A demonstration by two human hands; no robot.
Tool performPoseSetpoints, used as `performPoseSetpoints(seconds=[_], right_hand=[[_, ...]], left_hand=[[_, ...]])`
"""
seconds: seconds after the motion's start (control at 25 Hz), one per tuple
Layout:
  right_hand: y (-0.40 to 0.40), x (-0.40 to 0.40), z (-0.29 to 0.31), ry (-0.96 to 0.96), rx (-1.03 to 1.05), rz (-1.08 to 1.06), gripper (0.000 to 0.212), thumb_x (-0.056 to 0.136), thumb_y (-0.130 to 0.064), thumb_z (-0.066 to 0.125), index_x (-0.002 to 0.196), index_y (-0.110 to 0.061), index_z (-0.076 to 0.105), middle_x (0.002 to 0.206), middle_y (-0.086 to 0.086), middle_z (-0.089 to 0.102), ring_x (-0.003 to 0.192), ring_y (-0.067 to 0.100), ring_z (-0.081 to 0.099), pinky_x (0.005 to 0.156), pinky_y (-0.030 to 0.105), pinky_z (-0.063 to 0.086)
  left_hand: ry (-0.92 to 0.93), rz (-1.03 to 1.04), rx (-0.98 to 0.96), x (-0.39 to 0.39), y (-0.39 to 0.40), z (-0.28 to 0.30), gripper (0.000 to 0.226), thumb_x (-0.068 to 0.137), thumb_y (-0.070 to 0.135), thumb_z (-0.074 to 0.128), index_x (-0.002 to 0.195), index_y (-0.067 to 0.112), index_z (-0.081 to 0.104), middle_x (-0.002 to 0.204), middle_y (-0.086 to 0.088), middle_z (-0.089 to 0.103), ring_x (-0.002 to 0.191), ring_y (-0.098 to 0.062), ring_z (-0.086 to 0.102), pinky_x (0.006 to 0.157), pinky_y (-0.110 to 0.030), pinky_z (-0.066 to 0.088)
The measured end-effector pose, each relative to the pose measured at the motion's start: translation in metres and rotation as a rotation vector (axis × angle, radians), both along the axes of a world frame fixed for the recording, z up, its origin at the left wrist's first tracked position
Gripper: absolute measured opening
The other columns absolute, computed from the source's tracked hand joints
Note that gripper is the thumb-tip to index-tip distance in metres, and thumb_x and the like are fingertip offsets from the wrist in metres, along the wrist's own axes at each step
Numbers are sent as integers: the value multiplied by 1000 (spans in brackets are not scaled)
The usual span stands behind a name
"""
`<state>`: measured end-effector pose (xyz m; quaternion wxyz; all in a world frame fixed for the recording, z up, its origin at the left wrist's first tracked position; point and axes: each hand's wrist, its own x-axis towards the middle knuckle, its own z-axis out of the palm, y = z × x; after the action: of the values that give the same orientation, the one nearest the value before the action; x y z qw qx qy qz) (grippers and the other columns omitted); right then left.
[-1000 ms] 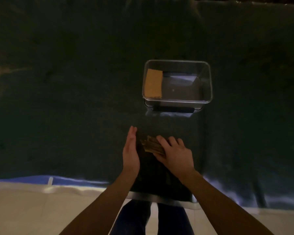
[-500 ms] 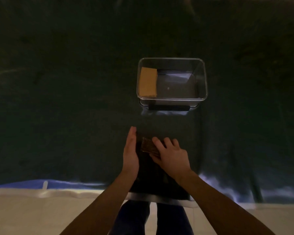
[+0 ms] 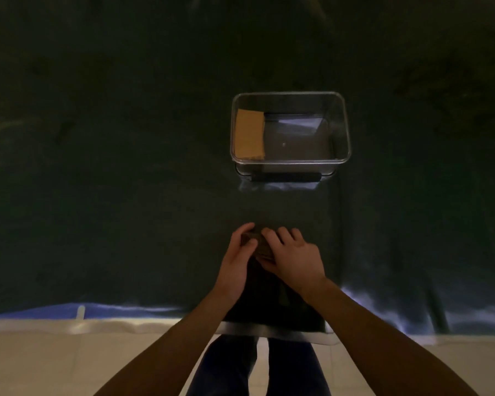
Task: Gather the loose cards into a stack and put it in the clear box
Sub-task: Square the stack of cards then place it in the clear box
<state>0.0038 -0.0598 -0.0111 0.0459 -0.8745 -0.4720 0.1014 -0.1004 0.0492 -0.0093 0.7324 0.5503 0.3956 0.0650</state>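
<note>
In dim light, a person's legs in dark trousers (image 3: 257,367) stand on pale floor tiles (image 3: 40,364) at the near edge of a dark cloth (image 3: 126,167) spread over the work surface. Two bare forearms reach forward from there. The left hand (image 3: 235,258) curls around the left side of a small stack of cards (image 3: 257,242), thumb on its top and fingers wrapped over the far edge. The right hand (image 3: 295,258) presses against the stack from the other side, fingers lying across its top, so that both hands close on the cards between them. The stack sits on the cloth, mostly hidden beneath the fingers; how neatly it is squared cannot be told. Beyond the hands, well apart from them and slightly to the right, stands the clear box (image 3: 346,130), open at the top. Inside it, against the left wall, rests a tan rectangular piece (image 3: 249,134).
</note>
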Motion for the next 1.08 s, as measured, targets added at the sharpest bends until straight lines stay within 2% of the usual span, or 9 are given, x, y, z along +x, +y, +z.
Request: performPoseSetpoints(seconds=[0.2,0.32,0.44,0.6,0.72,0.8,0.92,1.0,1.08], right_hand=[[13,12,6,-76,49,166,61,74,-49,75,124,-21,55,98,8,65,82,28,63,43,31,46],[15,2,-2,34,-7,127,60,80,-54,64,132,-29,46,115,5,61,101,26,58,56,36,55],[-6,3,-8,147,82,-68,61,75,-59,64,126,-31,49,118,-4,61,104,19,57,62,38,58],[-23,12,-12,284,127,-221,64,67,-60,73,120,-30,53,117,-8,61,97,14,61,71,37,58],[-20,10,-12,385,169,-255,64,67,-57,75,120,-31,50,119,-12,60,95,12,64,76,37,57],[-21,10,-14,402,187,-258,62,67,-58,73,118,-35,47,118,-14,61,95,10,64,78,36,56],[-24,10,-14,401,197,-247,59,69,-59,70,117,-38,44,117,-14,61,93,10,64,77,35,56],[-23,10,-15,400,202,-233,59,70,-59,70,118,-37,44,118,-13,61,94,10,64,76,35,56],[-23,11,-16,374,196,-226,60,70,-59,69,119,-35,45,118,-12,61,94,10,64,74,33,55]], left_hand=[[149,176,279,10,-4,3,9,101,33,51,95,36,57,95,8,67,86,-2,64,75,-20,48],[220,97,551,6,-2,-6,6,101,26,54,97,21,56,93,1,64,88,-22,64,83,-44,52],[277,63,711,7,-2,-11,12,99,22,58,100,10,61,91,3,57,90,-32,63,89,-53,49],[245,66,655,7,-1,-12,5,100,26,55,96,23,52,90,4,58,90,-27,63,92,-56,48],[232,14,635,6,1,-15,8,101,29,52,98,21,54,93,1,64,91,-25,64,91,-53,50],[172,22,511,-1,9,-15,25,102,37,45,107,18,60,103,2,68,98,-17,65,93,-45,51],[15,244,231,-18,33,-17,34,100,45,36,122,36,61,128,17,62,122,0,56,105,-28,41],[-31,369,106,-26,37,-17,35,99,46,37,129,42,55,139,19,56,132,2,49,114,-28,33],[-14,268,38,-24,22,-19,44,97,54,39,137,40,52,145,16,52,136,-1,46,118,-31,30]])
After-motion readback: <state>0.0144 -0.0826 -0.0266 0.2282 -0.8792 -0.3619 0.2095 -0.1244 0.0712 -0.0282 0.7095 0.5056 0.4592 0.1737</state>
